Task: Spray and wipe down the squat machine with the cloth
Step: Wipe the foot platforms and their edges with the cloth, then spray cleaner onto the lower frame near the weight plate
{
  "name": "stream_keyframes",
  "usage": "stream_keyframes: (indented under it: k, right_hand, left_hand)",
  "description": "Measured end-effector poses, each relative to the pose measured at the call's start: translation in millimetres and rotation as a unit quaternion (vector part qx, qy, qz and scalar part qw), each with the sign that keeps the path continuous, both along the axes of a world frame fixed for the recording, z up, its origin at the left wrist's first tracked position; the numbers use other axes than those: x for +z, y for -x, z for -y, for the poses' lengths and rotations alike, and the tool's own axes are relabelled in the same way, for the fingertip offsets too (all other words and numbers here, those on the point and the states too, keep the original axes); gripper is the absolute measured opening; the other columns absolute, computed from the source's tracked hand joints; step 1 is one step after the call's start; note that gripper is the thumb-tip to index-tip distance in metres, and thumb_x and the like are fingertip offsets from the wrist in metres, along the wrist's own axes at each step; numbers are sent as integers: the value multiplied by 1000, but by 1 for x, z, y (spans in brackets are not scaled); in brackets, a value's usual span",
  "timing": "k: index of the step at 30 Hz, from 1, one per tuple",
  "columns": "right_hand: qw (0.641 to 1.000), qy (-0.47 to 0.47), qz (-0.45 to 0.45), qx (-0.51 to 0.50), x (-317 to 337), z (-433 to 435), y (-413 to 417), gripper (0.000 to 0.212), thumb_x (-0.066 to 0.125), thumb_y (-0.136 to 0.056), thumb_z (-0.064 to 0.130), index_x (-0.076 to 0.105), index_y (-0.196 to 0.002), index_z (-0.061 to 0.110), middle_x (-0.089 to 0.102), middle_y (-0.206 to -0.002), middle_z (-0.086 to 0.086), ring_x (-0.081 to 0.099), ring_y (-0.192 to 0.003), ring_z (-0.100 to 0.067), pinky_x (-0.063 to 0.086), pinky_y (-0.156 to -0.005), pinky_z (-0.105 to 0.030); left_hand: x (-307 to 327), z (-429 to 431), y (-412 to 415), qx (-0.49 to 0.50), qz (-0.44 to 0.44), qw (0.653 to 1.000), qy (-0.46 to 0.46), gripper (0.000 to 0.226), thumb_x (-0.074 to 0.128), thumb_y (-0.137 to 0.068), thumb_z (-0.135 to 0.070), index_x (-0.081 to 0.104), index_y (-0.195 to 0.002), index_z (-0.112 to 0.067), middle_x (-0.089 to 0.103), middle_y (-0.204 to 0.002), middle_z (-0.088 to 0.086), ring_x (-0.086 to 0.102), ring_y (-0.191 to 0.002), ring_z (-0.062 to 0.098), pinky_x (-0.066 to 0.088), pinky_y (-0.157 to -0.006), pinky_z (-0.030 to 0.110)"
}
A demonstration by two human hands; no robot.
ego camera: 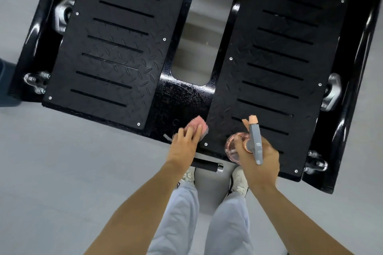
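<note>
We've got our left hand [184,143] flat, fingers spread, pressing the small pink cloth [198,125] onto the black steel squat machine [116,47], at the 6 o'clock edge of its glossy centre panel [182,97], where the droplets sit. At the cloth's 3 o'clock, our right hand [259,159] grips the clear pink spray bottle [233,146] with its nozzle toward 12, probably ready for another squirt.

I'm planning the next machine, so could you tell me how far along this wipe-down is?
Done: the centre panel is sprayed; droplets show on it. In hand: the left hand presses the cloth on it; the right hand holds the bottle. Left: both footplates look dry and unwiped, I think.
</note>
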State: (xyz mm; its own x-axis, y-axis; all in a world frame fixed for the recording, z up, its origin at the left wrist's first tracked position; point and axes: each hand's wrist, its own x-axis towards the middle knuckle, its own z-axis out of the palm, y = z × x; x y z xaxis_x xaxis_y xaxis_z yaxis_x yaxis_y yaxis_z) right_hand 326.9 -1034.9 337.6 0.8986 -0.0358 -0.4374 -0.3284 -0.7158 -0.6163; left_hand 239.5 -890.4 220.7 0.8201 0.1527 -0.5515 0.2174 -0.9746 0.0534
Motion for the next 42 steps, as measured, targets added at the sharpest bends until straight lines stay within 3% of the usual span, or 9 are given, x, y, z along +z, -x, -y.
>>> stream_keyframes:
  k: [5,9,14,23,25,27,30,34,42]
  right_hand:
    - [999,-12,-12,-42,6,4,6,30,70,-84,27,50,-61,32,54,-55,13,58,-53,-3,40,-51,-23]
    - [996,-36,-51,-55,13,11,8,7,68,-83,31,61,-80,31,59,-65,11,61,-60,-10,41,-53,-22]
    - [985,-106,-129,-48,23,30,5,12,72,-82,21,67,-92,25,58,-66,6,55,-58,-11,45,-59,-28]
    - [974,-98,-133,157,65,94,-2,14,67,-81,19,60,-76,30,66,-99,11,50,-122,4,48,-95,-36]
    - [975,-96,-131,149,75,119,-14,34,67,-83,21,60,-101,48,65,-83,5,54,-98,15,47,-90,-27]
    - [973,-103,-163,124,82,144,-28,93,68,-83,20,6,-150,40,59,-70,4,53,-62,0,50,-73,-24]
    - [966,-131,-176,136,88,188,-46,114,71,-79,19,-17,-146,45,59,-72,14,55,-61,-4,52,-69,-27]
    - [958,-98,-193,187,101,238,-70,71,72,-75,27,37,-137,33,44,-134,19,52,-116,-9,47,-93,-32]
    - [969,-154,-191,-13,83,311,-109,21,72,-70,28,55,-81,26,57,-70,8,58,-68,-13,53,-77,-41]
  left_hand:
    - [10,-12,39,-57,5,998,32,94,86,-43,-10,56,-132,-14,54,-112,11,54,-73,26,51,-50,31]
    - [27,-18,40,33,-86,988,126,68,49,-85,4,31,-146,-20,37,-131,8,45,-110,25,52,-84,31]
    - [72,-14,-9,428,-107,819,368,30,46,-94,1,69,-91,-17,68,-91,7,65,-86,20,52,-88,34]
    - [147,50,-112,293,-161,833,442,48,60,-83,12,57,-125,-12,65,-120,6,60,-103,12,48,-85,18]
    - [159,78,-133,247,-181,837,453,43,57,-83,14,62,-115,-13,69,-106,1,62,-97,10,48,-81,14]
    - [170,104,-151,218,-199,834,467,38,58,-83,12,67,-110,-14,69,-99,-2,62,-93,7,46,-78,12]
    - [184,144,-175,173,-224,834,473,34,58,-84,8,71,-106,-15,69,-99,-3,60,-94,8,46,-85,17]
    - [203,189,-206,137,-255,825,485,31,61,-83,5,70,-110,-8,70,-79,-10,60,-74,0,44,-74,14]
    - [188,279,-230,213,-50,876,429,55,65,-87,-5,50,-135,-26,43,-137,0,37,-131,18,36,-104,24]
